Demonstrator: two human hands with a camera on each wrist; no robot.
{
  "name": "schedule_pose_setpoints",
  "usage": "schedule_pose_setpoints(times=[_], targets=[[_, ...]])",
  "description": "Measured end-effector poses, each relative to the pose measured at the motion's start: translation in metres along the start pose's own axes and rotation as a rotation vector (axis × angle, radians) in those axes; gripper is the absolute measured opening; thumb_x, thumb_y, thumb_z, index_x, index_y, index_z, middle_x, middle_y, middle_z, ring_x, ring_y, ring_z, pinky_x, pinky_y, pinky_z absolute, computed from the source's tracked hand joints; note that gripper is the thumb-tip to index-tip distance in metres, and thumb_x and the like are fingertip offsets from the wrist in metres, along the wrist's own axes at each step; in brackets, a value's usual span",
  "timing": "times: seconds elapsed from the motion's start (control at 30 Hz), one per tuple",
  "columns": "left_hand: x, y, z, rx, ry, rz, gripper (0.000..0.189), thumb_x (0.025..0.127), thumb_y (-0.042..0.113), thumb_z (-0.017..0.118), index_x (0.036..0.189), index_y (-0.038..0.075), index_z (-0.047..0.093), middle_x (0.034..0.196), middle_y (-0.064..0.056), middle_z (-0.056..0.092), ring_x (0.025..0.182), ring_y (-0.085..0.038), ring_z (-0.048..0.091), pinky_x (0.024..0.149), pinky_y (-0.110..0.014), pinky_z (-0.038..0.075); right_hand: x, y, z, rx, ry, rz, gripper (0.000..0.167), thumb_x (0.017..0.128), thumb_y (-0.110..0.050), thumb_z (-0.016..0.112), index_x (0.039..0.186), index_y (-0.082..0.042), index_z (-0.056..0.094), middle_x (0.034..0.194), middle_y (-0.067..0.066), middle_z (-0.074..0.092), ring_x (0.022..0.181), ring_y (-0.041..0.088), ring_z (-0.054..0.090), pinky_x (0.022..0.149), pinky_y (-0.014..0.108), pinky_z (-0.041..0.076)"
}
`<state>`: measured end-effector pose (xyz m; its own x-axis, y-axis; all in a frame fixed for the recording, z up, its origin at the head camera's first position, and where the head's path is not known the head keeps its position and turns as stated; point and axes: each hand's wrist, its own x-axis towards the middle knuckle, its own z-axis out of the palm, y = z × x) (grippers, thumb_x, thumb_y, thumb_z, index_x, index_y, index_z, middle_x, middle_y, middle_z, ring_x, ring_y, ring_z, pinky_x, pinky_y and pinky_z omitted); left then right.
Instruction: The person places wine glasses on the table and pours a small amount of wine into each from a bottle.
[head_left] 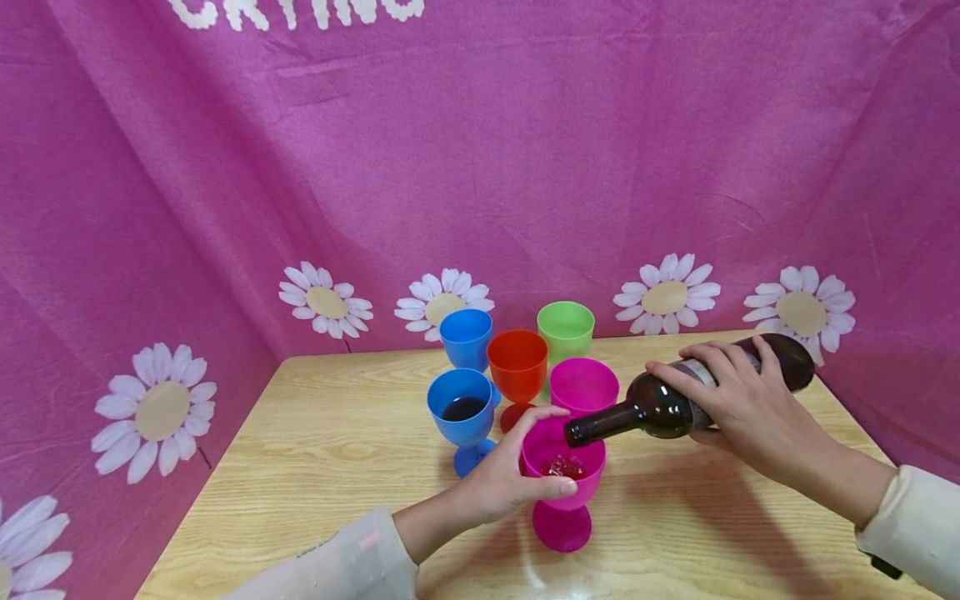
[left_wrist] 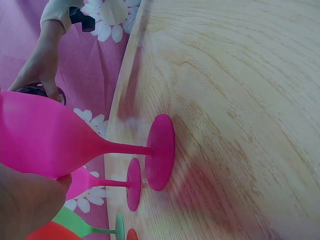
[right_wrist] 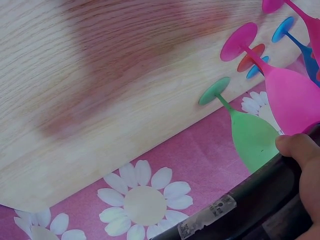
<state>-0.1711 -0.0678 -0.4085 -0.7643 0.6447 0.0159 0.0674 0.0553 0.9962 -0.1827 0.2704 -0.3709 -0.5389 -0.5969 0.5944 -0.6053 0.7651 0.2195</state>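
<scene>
My left hand (head_left: 506,479) grips the bowl of the nearest magenta goblet (head_left: 564,527), thumb at the front and fingers round the far side. Red liquid (head_left: 562,468) with bubbles lies in that goblet. In my right hand (head_left: 750,408) is a dark glass wine bottle (head_left: 663,406), tilted so that its neck points down to the left over the goblet's rim. The left wrist view shows the held goblet's foot (left_wrist: 161,152) close over the tabletop. In the right wrist view, the right thumb (right_wrist: 295,147) lies along the bottle (right_wrist: 240,200), which carries a small label.
Behind the held goblet stand a second magenta goblet (head_left: 585,385), a red goblet (head_left: 517,367), a green goblet (head_left: 566,329) and two blue ones. The nearer blue goblet (head_left: 459,437) contains dark liquid. Pink flower-printed cloth (head_left: 487,167) hangs around the wooden table (head_left: 337,467).
</scene>
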Motion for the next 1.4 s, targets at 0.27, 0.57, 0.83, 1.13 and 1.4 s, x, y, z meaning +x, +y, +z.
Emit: schedule_pose_setpoints(times=[0.27, 0.57, 0.83, 1.13, 1.4], targets=[[0.0003, 0.0003, 0.0009, -0.012, 0.0, -0.002, 0.071, 0.092, 0.013, 0.077, 0.148, 0.034, 0.039, 0.142, 0.005, 0.056, 0.132, -0.018, 0.053, 0.094, -0.037, 0.058, -0.001, -0.0003, -0.0001, -0.005, -0.007, 0.003, 0.102, 0.054, -0.027, 0.099, 0.146, -0.028, 0.055, 0.124, 0.019, 0.059, 0.111, 0.044, 0.055, 0.095, 0.08, 0.03], [0.0005, 0.0001, 0.0007, -0.013, -0.004, 0.003, 0.07, 0.093, 0.012, 0.076, 0.148, 0.033, 0.039, 0.142, 0.004, 0.055, 0.132, -0.018, 0.053, 0.094, -0.037, 0.058, -0.0008, -0.0008, -0.0006, -0.002, -0.008, 0.002, 0.102, 0.054, -0.027, 0.099, 0.146, -0.027, 0.056, 0.123, 0.019, 0.059, 0.11, 0.044, 0.055, 0.095, 0.079, 0.03], [0.0001, 0.0, 0.0006, -0.016, -0.001, 0.0, 0.07, 0.092, 0.012, 0.077, 0.148, 0.032, 0.039, 0.141, 0.004, 0.055, 0.131, -0.018, 0.054, 0.094, -0.037, 0.058, 0.0, -0.0008, -0.0013, -0.007, -0.006, 0.0, 0.101, 0.054, -0.027, 0.098, 0.145, -0.027, 0.056, 0.124, 0.019, 0.058, 0.111, 0.044, 0.054, 0.096, 0.079, 0.029], [0.0001, -0.0006, 0.0, -0.008, 0.0, -0.001, 0.07, 0.092, 0.013, 0.077, 0.148, 0.033, 0.039, 0.141, 0.004, 0.055, 0.132, -0.018, 0.053, 0.094, -0.036, 0.058, 0.0004, -0.0012, -0.0023, -0.002, 0.005, 0.001, 0.101, 0.053, -0.027, 0.099, 0.145, -0.027, 0.056, 0.124, 0.019, 0.059, 0.11, 0.044, 0.055, 0.095, 0.08, 0.03], [0.0003, -0.0007, 0.0001, -0.004, 0.004, -0.005, 0.071, 0.092, 0.015, 0.078, 0.148, 0.033, 0.039, 0.141, 0.004, 0.055, 0.131, -0.018, 0.053, 0.094, -0.037, 0.058, 0.0004, -0.0009, -0.0022, -0.012, -0.001, -0.001, 0.1, 0.054, -0.027, 0.099, 0.144, -0.027, 0.057, 0.123, 0.019, 0.059, 0.11, 0.044, 0.055, 0.095, 0.08, 0.03]])
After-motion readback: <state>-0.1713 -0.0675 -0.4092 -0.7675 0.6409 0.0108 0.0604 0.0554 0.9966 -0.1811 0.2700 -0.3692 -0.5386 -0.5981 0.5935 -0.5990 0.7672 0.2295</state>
